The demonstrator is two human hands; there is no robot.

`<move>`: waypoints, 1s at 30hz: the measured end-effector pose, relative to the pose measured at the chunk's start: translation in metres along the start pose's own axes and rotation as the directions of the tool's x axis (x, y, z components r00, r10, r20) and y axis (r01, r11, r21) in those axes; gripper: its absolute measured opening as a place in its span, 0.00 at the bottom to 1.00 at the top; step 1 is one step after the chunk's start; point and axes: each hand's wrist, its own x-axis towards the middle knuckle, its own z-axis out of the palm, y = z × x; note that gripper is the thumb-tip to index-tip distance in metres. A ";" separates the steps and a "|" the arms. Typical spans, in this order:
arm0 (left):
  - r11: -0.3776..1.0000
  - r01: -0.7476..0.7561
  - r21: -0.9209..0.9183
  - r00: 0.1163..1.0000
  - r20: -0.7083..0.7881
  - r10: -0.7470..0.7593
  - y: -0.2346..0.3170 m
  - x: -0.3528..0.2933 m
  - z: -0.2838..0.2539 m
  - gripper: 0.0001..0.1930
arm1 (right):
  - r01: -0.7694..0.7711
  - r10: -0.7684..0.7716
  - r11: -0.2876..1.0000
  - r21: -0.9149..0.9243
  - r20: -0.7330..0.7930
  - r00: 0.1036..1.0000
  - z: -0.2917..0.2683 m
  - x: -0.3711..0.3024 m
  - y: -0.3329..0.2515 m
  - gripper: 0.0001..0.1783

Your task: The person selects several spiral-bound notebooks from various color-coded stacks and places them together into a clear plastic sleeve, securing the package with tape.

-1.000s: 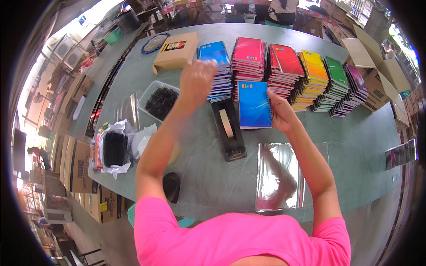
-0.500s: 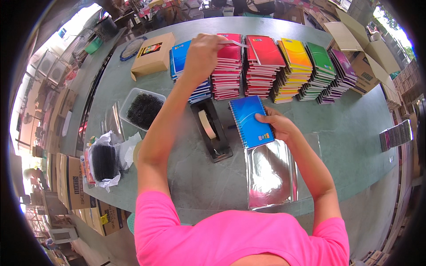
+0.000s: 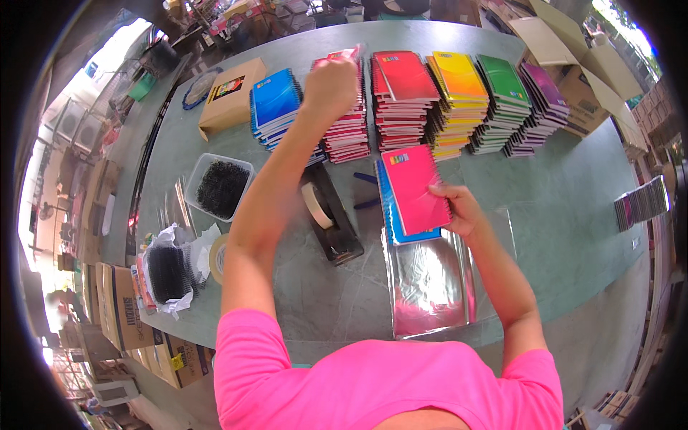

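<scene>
On the tabletop (image 3: 573, 215), far to the left of the left hand and nearer the body, a bundle of black coils (image 3: 170, 274) is lying in white paper. A roll of tape (image 3: 216, 259) is showing beside the left forearm, and a clear tub (image 3: 221, 188) is holding more dark coils, also left of that hand. Beyond the tub, a brown box (image 3: 231, 97) is lying left of a blue notebook stack (image 3: 274, 100), which is standing just left of the left hand.

The left hand (image 3: 331, 89) is curling over the top of a pink notebook stack (image 3: 347, 137); its fingertips are facing away, so whether they are gripping a cover cannot be told. Nearer the body than that hand, a black tape dispenser (image 3: 333, 233) is sitting, with a blue-handled tool (image 3: 368, 204) lying to its right. A red notebook stack (image 3: 405, 79) is standing right of the left hand.

The right hand (image 3: 464, 211) is clamping a pink notebook (image 3: 416, 192) over a blue notebook (image 3: 391, 218), its thumb pressing the pink cover. Clear plastic sheets (image 3: 430, 297) are lying below, nearer the body. Beyond the right hand, yellow (image 3: 459, 79), green (image 3: 504, 79) and purple stacks (image 3: 545, 93) are standing in a row, with an open carton (image 3: 584, 104) farthest right.
</scene>
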 end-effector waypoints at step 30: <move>0.857 -0.476 -0.199 0.784 -0.537 0.311 0.119 0.011 0.052 0.13 | 0.075 -0.068 0.985 0.158 -0.048 0.997 -0.050 -0.059 -0.034 0.20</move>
